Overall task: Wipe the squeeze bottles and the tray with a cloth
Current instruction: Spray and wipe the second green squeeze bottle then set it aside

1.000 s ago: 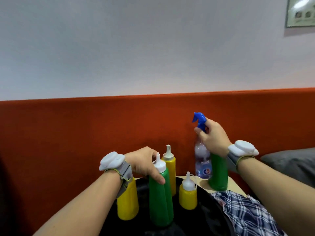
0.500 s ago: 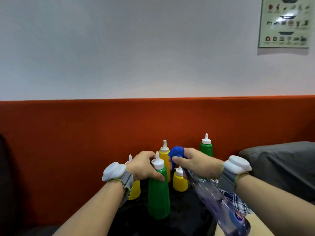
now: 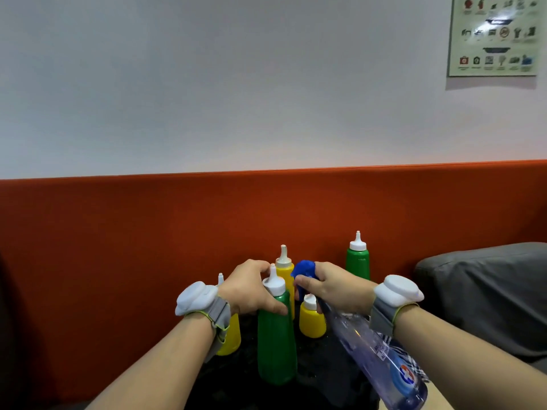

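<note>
Fingers (image 3: 266,306) of the left hand (image 3: 248,288) wrapped round the shoulder of the near green squeeze bottle (image 3: 276,341), just under its white cap, steadying it upright. Fingers (image 3: 305,284) of the right hand (image 3: 334,287) closed round the blue trigger head of a clear spray bottle (image 3: 381,359), which is tipped over, base toward the camera, nozzle aimed at the green bottle's top. Whether the trigger is being squeezed: cannot tell.

Layout. Black tray (image 3: 322,377) at the near edge of what carries it; the surface itself is barely shown. On the tray: the held green bottle at front centre, a yellow bottle (image 3: 229,335) at the left edge, half hidden by the left wrist, a tall yellow bottle (image 3: 285,267) behind, a short yellow bottle (image 3: 312,321) right of centre. Second green bottle (image 3: 358,261) stands toward the far right; cannot tell if it is on the tray or off it. Plaid cloth (image 3: 411,362) lies on the right side, mostly hidden behind the spray bottle, in neither hand.

Progress, as judged. Early: this looks like wetting the first bottle before wiping. Cloth is not in use. No bottle shows any visible sign of having been wiped, though that would be hard to see. Left to do: wipe all five bottles, then the tray, likely after lifting the bottles clear.
</note>
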Demonstrator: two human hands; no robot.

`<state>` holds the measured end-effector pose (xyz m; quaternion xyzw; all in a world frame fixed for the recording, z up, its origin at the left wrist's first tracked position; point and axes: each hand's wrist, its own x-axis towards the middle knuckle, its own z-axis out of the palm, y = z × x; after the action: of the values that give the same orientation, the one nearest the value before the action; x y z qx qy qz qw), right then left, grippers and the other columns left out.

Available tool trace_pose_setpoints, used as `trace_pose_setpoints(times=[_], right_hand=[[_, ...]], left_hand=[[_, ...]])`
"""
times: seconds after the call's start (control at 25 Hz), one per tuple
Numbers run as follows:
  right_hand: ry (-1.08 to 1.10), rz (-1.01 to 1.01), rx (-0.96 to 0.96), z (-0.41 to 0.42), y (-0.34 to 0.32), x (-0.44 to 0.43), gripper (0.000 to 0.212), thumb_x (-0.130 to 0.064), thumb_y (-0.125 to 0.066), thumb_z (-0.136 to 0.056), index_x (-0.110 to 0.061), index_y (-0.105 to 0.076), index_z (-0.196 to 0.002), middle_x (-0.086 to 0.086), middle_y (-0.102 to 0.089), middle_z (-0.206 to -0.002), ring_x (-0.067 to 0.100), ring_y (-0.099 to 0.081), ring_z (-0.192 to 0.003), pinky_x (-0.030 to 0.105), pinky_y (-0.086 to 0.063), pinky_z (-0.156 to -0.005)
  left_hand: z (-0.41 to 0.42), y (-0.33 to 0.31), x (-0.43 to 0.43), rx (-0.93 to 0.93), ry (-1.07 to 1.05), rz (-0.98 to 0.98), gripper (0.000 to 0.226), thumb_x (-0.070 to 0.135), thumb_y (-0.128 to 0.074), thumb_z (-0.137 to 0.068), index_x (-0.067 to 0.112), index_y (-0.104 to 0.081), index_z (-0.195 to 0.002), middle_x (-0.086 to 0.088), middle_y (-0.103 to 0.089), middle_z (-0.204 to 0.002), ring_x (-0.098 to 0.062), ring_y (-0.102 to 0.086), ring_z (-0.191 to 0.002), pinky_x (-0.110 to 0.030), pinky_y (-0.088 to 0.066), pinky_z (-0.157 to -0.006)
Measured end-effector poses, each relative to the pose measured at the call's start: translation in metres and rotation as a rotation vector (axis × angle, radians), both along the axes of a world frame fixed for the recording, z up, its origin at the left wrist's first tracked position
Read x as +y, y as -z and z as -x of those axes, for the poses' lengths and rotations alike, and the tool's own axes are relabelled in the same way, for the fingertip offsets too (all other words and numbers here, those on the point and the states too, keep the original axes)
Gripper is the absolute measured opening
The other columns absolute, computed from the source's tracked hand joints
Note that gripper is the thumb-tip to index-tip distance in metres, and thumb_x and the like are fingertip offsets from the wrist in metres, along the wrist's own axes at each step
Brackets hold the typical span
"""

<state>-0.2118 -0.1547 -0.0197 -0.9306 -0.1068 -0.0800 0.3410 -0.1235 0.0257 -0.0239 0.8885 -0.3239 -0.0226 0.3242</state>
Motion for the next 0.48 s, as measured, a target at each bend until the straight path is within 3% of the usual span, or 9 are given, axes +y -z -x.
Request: trace_pose_setpoints(times=[0.08,0.16,0.2,0.32,0.48], right_hand=[[0.060,-0.008,-0.032,-0.005,-0.012,-0.019,0.029,-0.032,-0.046,-0.100,-0.006,-0.060,-0.101,0.020,-0.068,-0.092,0.019,-0.054,-0.064,0.036,-0.051,-0.064],[0.158,-0.005,-0.085,-0.011,-0.030,-0.039,0.033,-0.035,-0.050,-0.098,-0.005,-0.060,-0.105,0.020,-0.064,-0.082,0.021,-0.055,-0.063,0.040,-0.052,-0.066],[0.196,-0.037,-0.126,-0.014,-0.041,-0.046,0.032,-0.034,-0.052,-0.097,-0.004,-0.059,-0.106,0.018,-0.063,-0.079,0.020,-0.058,-0.060,0.039,-0.054,-0.065],[0.252,-0.188,-0.269,-0.023,-0.071,-0.060,0.025,-0.027,-0.057,-0.094,-0.010,-0.058,-0.112,0.007,-0.060,-0.077,0.011,-0.058,-0.060,0.016,-0.048,-0.052],[0.320,-0.220,-0.333,-0.063,-0.072,-0.072,0.022,-0.027,-0.067,-0.089,-0.015,-0.063,-0.106,0.005,-0.059,-0.081,0.017,-0.054,-0.072,0.030,-0.049,-0.072]], left_hand=[[-0.008,-0.014,-0.001,-0.007,-0.028,0.020,0.080,0.035,-0.094,-0.048,0.009,-0.060,-0.116,-0.005,-0.065,-0.113,-0.023,-0.063,-0.101,-0.038,-0.058,-0.078],[-0.016,-0.033,-0.004,-0.014,-0.041,0.014,0.082,0.034,-0.094,-0.050,0.008,-0.059,-0.120,-0.004,-0.063,-0.117,-0.023,-0.062,-0.103,-0.039,-0.059,-0.081],[-0.017,-0.043,-0.006,-0.031,-0.037,-0.003,0.077,0.033,-0.093,-0.052,0.009,-0.060,-0.117,-0.003,-0.063,-0.114,-0.022,-0.062,-0.102,-0.039,-0.059,-0.081],[-0.022,-0.058,-0.015,-0.044,-0.019,-0.034,0.063,0.030,-0.093,-0.056,0.011,-0.062,-0.108,-0.002,-0.064,-0.103,-0.021,-0.064,-0.094,-0.039,-0.061,-0.076],[-0.036,-0.055,-0.027,-0.011,0.033,-0.093,0.062,0.030,-0.092,-0.056,0.011,-0.062,-0.107,-0.002,-0.064,-0.106,-0.021,-0.064,-0.096,-0.039,-0.061,-0.077]])
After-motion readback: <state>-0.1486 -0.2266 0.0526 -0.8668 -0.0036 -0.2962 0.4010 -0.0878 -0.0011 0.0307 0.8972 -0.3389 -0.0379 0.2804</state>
